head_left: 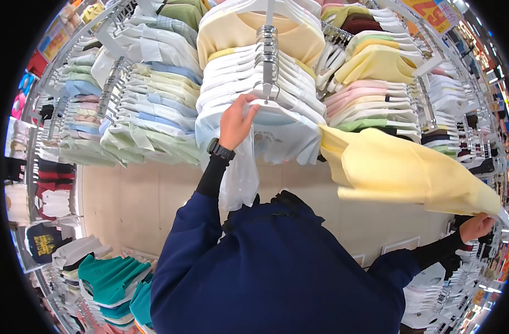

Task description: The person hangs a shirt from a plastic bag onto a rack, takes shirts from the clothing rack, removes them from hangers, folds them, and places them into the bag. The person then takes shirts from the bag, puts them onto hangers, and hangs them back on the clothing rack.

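Note:
My left hand (236,121), with a black watch on the wrist, is at the front end of the middle rail. Its curled fingers touch the white hanger of a light blue T-shirt (288,136). A clear crumpled plastic bag (241,175) hangs down from this hand; the exact grip is partly hidden. Out to the far right, my right hand (477,227) is closed around the white hanger (505,219) of a yellow shirt (399,167). That shirt stretches sideways, slightly blurred, and its other end reaches the hanging row.
White and cream shirts (260,36) fill the middle rail. Green and blue shirts (154,106) hang to the left, pink and yellow ones (371,94) to the right. Teal shirts (112,281) are behind me at lower left. Tiled floor (137,206) shows beneath the racks.

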Motion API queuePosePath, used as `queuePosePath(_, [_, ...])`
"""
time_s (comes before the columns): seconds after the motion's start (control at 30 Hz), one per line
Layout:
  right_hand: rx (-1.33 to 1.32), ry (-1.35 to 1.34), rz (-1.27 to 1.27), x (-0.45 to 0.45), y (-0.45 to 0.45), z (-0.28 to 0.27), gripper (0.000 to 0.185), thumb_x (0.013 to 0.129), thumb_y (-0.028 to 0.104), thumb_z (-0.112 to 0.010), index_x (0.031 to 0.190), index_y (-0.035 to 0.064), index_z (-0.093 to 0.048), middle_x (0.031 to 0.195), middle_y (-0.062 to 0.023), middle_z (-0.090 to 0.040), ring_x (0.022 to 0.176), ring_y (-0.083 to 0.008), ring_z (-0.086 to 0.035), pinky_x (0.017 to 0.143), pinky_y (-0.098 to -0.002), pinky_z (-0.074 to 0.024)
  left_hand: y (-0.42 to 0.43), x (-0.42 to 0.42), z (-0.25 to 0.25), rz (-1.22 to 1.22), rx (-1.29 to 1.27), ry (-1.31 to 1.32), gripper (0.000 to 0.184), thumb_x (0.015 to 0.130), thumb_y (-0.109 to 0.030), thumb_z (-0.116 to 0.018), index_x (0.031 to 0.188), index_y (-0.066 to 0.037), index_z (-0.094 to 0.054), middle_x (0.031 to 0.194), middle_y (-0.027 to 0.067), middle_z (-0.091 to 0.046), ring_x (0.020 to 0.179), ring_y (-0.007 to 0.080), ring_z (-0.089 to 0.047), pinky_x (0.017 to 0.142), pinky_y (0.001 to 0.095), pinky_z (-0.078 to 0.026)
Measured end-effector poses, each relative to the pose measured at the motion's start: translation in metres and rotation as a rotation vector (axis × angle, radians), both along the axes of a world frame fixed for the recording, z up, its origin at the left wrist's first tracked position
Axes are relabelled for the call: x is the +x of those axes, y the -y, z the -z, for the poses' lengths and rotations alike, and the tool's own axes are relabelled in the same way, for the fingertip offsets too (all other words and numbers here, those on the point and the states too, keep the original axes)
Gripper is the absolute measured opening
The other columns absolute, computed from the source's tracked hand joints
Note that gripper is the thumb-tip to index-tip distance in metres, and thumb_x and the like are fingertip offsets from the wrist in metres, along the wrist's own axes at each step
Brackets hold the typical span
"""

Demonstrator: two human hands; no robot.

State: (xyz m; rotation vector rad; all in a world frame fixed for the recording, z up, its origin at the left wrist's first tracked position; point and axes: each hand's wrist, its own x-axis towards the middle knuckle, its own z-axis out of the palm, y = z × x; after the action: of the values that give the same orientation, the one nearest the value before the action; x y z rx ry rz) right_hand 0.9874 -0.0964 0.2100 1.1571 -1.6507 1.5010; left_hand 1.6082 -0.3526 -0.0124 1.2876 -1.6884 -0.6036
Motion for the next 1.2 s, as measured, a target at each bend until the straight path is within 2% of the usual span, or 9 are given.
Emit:
queuePosePath(0.2, [0.019,-0.025,-0.035,0.000,-0.035,-0.003,0.044,0.102,0.026,-0.055,0.129,-0.0091,-0.053,0.122,-0.0163,-0.063,0.106,-0.0206,-0.059,0.089,-0.0309,-0.0468,0.014,-0.005,0.012,-0.092,-0.140,0.022,0.025,0.095,-0.027,-0.064,0.108,-0.007,-0.061,0.098,0.0136,-0.070,0.087,0.0356,-0.066,0.072,0.0397,-0.050])
queuePosePath(0.4, [-0.102,0.075,0.071,0.000,-0.061,-0.027,0.043,0.101,0.031,-0.058,0.120,-0.0083,-0.057,0.109,-0.0126,-0.066,0.090,-0.0179,-0.061,0.073,-0.0298,-0.0494,0.018,-0.004,0.012,-0.076,-0.075,-0.019,0.026,0.094,-0.027,-0.065,0.107,-0.006,-0.061,0.097,0.0138,-0.070,0.088,0.0351,-0.066,0.074,0.0392,-0.050])
queuePosePath(0.53, [-0.203,-0.058,-0.038,-0.007,-0.074,-0.043,0.042,0.100,0.031,-0.060,0.114,-0.0082,-0.059,0.105,-0.0139,-0.067,0.087,-0.0195,-0.061,0.072,-0.0313,-0.0495,0.016,-0.002,0.012,-0.074,-0.092,-0.070,0.027,0.092,-0.026,-0.068,0.107,-0.006,-0.061,0.096,0.0119,-0.071,0.089,0.0330,-0.067,0.076,0.0384,-0.051])
queuePosePath(0.87, [0.004,-0.361,-0.131,0.059,-0.033,-0.017,0.041,0.093,0.029,-0.070,0.105,-0.0095,-0.066,0.096,-0.0208,-0.070,0.080,-0.0269,-0.066,0.074,-0.0388,-0.0523,-0.007,-0.012,-0.003,-0.139,-0.197,-0.111,0.031,0.086,-0.015,-0.070,0.113,-0.004,-0.058,0.107,0.0096,-0.071,0.098,0.0302,-0.067,0.084,0.0358,-0.050])
queuePosePath(0.93, [0.190,-0.332,-0.137,0.074,-0.015,0.003,0.041,0.091,0.029,-0.072,0.103,-0.0098,-0.067,0.094,-0.0221,-0.071,0.079,-0.0284,-0.067,0.074,-0.0403,-0.0528,-0.018,-0.016,-0.018,-0.068,-0.174,-0.180,0.032,0.087,-0.014,-0.069,0.115,-0.004,-0.057,0.107,0.0090,-0.072,0.096,0.0261,-0.067,0.083,0.0346,-0.050])
queuePosePath(1.03, [0.592,-0.151,-0.083,0.117,0.018,0.047,0.033,0.093,0.015,-0.067,0.120,-0.0040,-0.060,0.108,-0.0142,-0.067,0.094,-0.0190,-0.063,0.086,-0.0325,-0.0495,-0.043,-0.016,-0.049,0.124,-0.053,-0.267,0.031,0.091,-0.015,-0.064,0.118,-0.003,-0.056,0.106,0.0077,-0.073,0.094,0.0183,-0.065,0.085,0.0325,-0.048])
queuePosePath(1.07, [0.589,-0.296,-0.136,0.127,0.038,0.074,0.051,0.082,0.010,-0.077,0.129,0.0001,-0.059,0.120,-0.0173,-0.066,0.104,-0.0287,-0.064,0.096,-0.0376,-0.0486,-0.053,-0.014,-0.058,0.203,0.004,-0.295,0.030,0.093,-0.015,-0.062,0.119,-0.003,-0.056,0.105,0.0072,-0.074,0.094,0.0154,-0.064,0.086,0.0318,-0.047])
queuePosePath(1.1, [0.591,-0.405,-0.265,0.179,0.060,0.074,0.051,0.079,0.009,-0.078,0.127,0.0033,-0.061,0.116,-0.0160,-0.067,0.103,-0.0307,-0.064,0.094,-0.0378,-0.0490,-0.060,-0.010,-0.066,0.334,0.073,-0.425,0.026,0.098,-0.017,-0.057,0.120,-0.003,-0.057,0.103,0.0069,-0.074,0.096,0.0097,-0.059,0.092,0.0294,-0.043])
queuePosePath(1.2, [0.642,-0.411,-0.580,0.301,0.108,0.074,0.038,0.079,0.014,-0.075,0.117,0.0090,-0.069,0.095,-0.0120,-0.065,0.087,-0.0310,-0.062,0.076,-0.0367,-0.0485,-0.076,0.020,-0.073,0.564,0.284,-0.626,0.026,0.100,-0.019,-0.054,0.120,-0.003,-0.058,0.102,0.0083,-0.074,0.100,0.0099,-0.058,0.097,0.0293,-0.039])
